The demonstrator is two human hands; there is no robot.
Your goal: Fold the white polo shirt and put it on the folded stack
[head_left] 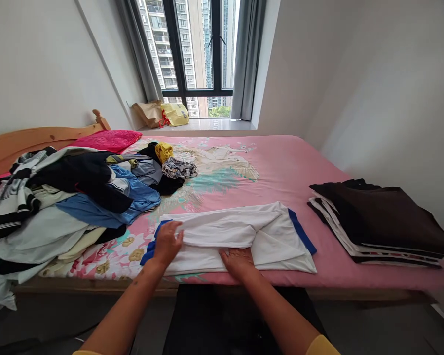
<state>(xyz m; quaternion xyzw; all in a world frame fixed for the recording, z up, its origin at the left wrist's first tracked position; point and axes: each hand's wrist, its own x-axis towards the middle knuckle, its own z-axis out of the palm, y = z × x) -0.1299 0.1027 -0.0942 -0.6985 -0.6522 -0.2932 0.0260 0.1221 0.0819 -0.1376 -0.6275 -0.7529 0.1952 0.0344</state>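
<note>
A white shirt with blue trim [244, 231] lies partly folded across the near edge of the pink bed [281, 167]. My left hand [167, 244] pinches the shirt's left end, fingers closed on the cloth beside the blue collar. Palm down on the shirt's lower middle, my right hand [239, 259] has its fingers stretched out under a fold of the fabric.
A heap of unfolded clothes [66, 197] covers the bed's left side. A stack of folded dark and white garments [377, 219] sits at the right. A pink pillow [109, 139] lies by the wooden headboard. Two bags [166, 113] stand on the window sill.
</note>
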